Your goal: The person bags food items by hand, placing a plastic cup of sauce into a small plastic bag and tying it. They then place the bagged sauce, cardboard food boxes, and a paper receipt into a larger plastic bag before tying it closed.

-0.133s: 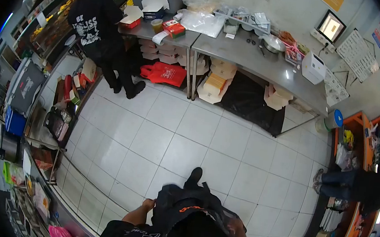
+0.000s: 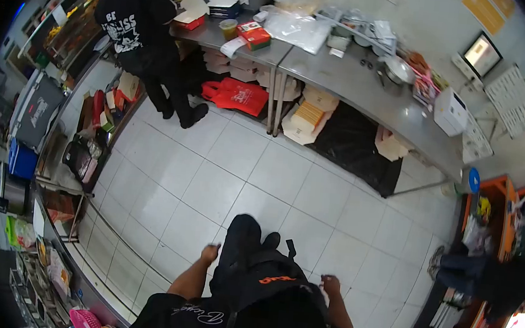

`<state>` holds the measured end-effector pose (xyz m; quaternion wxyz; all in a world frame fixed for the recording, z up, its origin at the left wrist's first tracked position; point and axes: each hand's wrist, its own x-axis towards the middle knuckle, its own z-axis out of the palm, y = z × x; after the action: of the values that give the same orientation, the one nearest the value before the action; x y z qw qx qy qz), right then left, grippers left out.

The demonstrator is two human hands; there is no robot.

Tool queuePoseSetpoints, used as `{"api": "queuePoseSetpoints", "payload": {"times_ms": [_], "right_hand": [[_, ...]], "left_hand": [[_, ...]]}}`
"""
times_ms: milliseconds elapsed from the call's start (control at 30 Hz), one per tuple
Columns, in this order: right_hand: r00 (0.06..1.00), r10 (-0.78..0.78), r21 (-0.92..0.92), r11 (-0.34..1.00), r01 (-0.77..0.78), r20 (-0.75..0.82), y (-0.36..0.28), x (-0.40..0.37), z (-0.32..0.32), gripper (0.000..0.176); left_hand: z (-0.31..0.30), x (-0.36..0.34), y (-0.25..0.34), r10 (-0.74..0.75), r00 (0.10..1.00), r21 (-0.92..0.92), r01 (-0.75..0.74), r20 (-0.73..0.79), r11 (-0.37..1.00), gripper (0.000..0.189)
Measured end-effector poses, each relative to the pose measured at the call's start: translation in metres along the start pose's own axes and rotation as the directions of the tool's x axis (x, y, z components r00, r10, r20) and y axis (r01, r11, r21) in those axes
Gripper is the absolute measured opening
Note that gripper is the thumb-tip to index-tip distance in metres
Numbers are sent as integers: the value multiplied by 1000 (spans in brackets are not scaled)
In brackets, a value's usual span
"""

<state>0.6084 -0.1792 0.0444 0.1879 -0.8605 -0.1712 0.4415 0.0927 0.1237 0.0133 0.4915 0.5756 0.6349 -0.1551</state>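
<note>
My left hand [image 2: 209, 253] hangs low beside my left thigh, above the tiled floor, with its fingers curled in and nothing seen in them. On the other side, my right hand [image 2: 330, 285] is held out from my hip, also with fingers curled and no object visible. Neither hand touches a surface. Between them are my dark trousers [image 2: 240, 241] and a black apron with orange lettering [image 2: 277, 280]. One knee is raised in front of me.
A steel table [image 2: 370, 98] along the wall carries a red box [image 2: 254, 35], plastic bags and a metal bowl [image 2: 399, 70]. Below lies a red bag [image 2: 236, 96]. One person [image 2: 138, 25] stands far left; another [image 2: 485, 280] is by an orange shelf [image 2: 491, 183].
My right hand has come forward and away from my hip. My left hand has risen slightly in view. One knee has come up, and the view has shifted a little.
</note>
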Motion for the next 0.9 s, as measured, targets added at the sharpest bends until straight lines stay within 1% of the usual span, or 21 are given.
{"api": "queuePoseSetpoints", "payload": {"times_ms": [33, 67, 100, 133, 167, 200, 233, 267, 300, 367, 433, 467, 500, 567, 633, 667, 700, 767, 800, 833, 900], "right_hand": [[995, -68, 40, 997, 71, -67, -55, 25, 11, 42], [984, -154, -51, 987, 150, -85, -131, 38, -14, 40], [954, -275, -76, 961, 267, -117, -169, 72, -27, 38], [878, -425, -138, 905, 404, -220, -213, 95, -39, 35], [855, -462, -93, 886, 454, -237, -257, 115, -52, 33], [843, -465, -132, 885, 446, -272, -308, 122, -65, 28], [876, -385, -39, 920, 391, -289, -361, 122, -80, 29], [882, -351, 22, 926, 376, -313, -395, 135, -87, 28], [889, -310, 81, 931, 356, -338, -422, 146, -93, 28], [903, -255, 50, 956, 289, -345, -451, 168, -92, 31], [926, -196, 8, 978, 210, -324, -453, 176, -80, 32], [929, -224, -11, 973, 231, -293, -422, 188, -67, 32], [952, -159, -81, 986, 142, -261, -394, 195, -48, 38], [961, 126, -238, 953, -186, -244, -431, 161, -13, 45], [974, 206, -86, 973, -213, -91, -459, 138, 0, 45], [972, 235, -3, 972, -235, -11, -474, 126, -1, 45], [981, 187, 186, 964, -192, 44, -487, 124, -10, 45], [991, 82, 600, 789, -130, 106, -530, 133, -46, 45], [995, 77, 673, 733, -96, 58, -573, 144, -67, 46], [996, 84, 682, 729, -55, -9, -621, 159, -91, 46], [972, 60, 438, 898, 47, -227, -745, 200, -147, 36]], "left_hand": [[-46, 10, 29, 47, 967, -174, -93, -251, 980, 68], [-86, 30, 79, 111, 925, -148, -175, -363, 973, 67], [-120, 63, 112, 106, 895, -108, -168, -433, 980, 67], [-161, 97, 148, 191, 858, -113, -275, -477, 955, 68], [-211, 111, 200, 200, 829, -125, -307, -523, 944, 67], [-256, 146, 238, 249, 772, -90, -366, -584, 926, 65], [-305, 180, 273, 380, 648, -38, -533, -660, 845, 65], [-356, 202, 316, 480, 481, 127, -597, -733, 792, 62], [-414, 191, 380, 465, 504, 4, -675, -728, 738, 61], [-504, 221, 456, 500, 412, 33, -746, -761, 665, 58], [-575, 260, 507, 532, 341, 137, -730, -775, 669, 60], [-589, 275, 521, 505, 363, 202, -619, -783, 759, 57], [-610, 293, 541, 488, 364, 275, -500, -793, 821, 55], [-628, 295, 561, 450, 556, 416, -196, -699, 888, 45], [-632, 272, 587, 474, 627, 383, -286, -619, 878, 33], [-629, 259, 602, 514, 654, 297, -421, -555, 857, 30], [-617, 252, 620, 547, 682, 186, -531, -485, 827, 27], [-581, 258, 655, 687, 629, -103, -760, -365, 641, 29], [-572, 261, 678, 742, 587, -80, -798, -325, 597, 34], [-568, 265, 702, 791, 538, -59, -835, -291, 547, 40], [-570, 279, 753, 848, 367, 80, -901, -381, 426, 46]]}}
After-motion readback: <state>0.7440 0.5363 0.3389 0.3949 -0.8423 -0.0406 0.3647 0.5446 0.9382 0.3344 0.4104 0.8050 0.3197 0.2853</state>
